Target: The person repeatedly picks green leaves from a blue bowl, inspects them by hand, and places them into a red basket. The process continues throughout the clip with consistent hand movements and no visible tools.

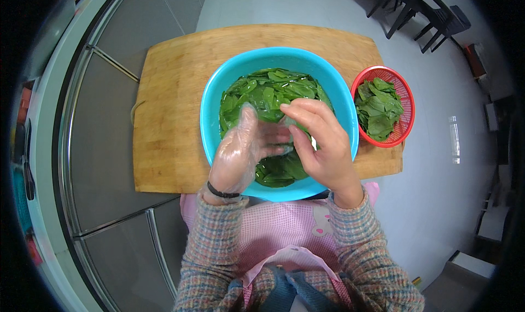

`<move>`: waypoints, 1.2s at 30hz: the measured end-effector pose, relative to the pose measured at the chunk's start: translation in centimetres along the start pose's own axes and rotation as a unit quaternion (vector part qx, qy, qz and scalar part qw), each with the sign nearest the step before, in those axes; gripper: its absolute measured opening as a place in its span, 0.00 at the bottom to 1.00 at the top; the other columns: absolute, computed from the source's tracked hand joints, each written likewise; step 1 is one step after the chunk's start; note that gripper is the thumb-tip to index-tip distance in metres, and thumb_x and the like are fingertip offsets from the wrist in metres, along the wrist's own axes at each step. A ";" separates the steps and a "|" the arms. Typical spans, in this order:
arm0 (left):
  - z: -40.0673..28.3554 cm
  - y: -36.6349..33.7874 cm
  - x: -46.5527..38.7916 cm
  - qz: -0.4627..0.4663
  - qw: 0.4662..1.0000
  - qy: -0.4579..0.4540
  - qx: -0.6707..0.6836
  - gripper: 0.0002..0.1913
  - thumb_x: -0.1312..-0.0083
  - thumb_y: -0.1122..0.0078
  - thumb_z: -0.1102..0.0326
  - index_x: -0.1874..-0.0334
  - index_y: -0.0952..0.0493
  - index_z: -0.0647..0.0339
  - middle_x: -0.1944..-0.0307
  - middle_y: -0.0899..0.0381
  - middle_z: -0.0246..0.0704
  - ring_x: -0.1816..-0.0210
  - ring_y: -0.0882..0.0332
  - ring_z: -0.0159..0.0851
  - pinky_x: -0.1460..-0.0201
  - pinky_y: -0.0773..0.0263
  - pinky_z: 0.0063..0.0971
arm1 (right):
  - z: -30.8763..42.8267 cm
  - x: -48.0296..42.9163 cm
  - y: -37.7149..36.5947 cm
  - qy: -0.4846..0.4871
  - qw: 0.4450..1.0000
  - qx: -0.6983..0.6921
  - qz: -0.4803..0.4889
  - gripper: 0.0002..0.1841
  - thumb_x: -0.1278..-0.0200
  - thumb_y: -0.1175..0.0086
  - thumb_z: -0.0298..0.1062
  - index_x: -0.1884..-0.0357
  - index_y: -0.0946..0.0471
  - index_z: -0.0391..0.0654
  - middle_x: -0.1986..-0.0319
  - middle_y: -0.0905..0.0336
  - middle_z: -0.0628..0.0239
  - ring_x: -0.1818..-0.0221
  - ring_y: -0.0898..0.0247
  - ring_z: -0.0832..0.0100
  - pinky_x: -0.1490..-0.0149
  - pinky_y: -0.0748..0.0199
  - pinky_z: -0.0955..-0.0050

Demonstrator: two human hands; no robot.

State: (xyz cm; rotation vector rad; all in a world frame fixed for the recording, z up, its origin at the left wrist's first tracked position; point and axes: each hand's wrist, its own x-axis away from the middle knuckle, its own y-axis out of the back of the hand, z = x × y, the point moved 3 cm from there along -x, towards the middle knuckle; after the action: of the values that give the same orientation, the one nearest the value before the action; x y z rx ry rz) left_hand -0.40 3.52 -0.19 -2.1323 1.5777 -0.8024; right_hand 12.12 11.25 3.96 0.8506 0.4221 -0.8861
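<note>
My left hand [236,156] wears a clear plastic glove [247,125], with a black band [221,192] around its wrist. Its thumb points up and its fingers stretch right, over a light blue plastic basin [208,107]. Bare and curved, my right hand [326,144] meets the gloved fingertips from the right; whether it pinches the film there is unclear. Below both hands, many green leaves [283,86] lie in water in the basin. The hands hide the middle of the leaves.
The basin stands on a wooden board [172,119]. A red plastic basket [406,121] of green leaves [381,111] sits at the board's right edge. To the left are grey cabinet doors [110,148] with metal trim. Dark chairs [439,23] stand far right on the pale floor [430,107].
</note>
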 end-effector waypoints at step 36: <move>-0.7 -0.6 0.5 -0.039 0.963 -0.150 -0.218 0.20 0.36 0.42 0.79 0.41 0.28 0.66 0.56 0.22 0.34 0.54 0.26 0.26 0.52 0.28 0.20 | -2.9 1.6 0.0 -0.399 0.840 -0.363 0.053 0.10 0.38 0.39 0.31 0.58 0.22 0.36 0.68 0.22 0.72 0.68 0.29 0.82 0.62 0.30 0.83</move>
State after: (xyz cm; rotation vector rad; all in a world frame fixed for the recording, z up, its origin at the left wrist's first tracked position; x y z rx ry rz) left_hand -0.25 3.31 0.81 -2.4851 1.6220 -0.1364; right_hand 13.08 12.79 1.17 -0.2271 -0.0502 -0.8056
